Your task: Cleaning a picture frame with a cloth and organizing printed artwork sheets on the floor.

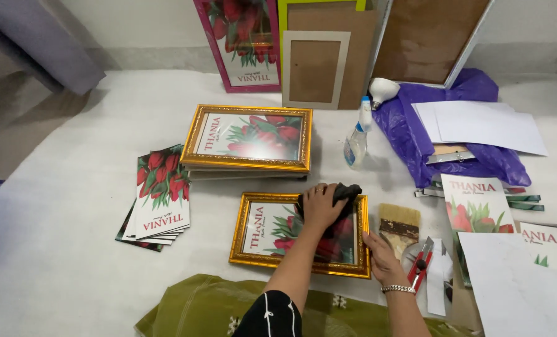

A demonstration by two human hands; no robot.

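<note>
Pressing black cloth [346,191], left hand [319,206] mid-frame [248,232].

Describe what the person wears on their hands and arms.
The left hand has a gold-coloured ring on one finger, and its arm comes out of a black sleeve with thin white stripes. The right hand shows no ring; a silver-coloured chain bracelet circles that wrist, and the forearm is bare.

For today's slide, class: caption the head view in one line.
Left hand presses a black cloth on a gold-framed tulip picture; right hand steadies its edge.
</note>
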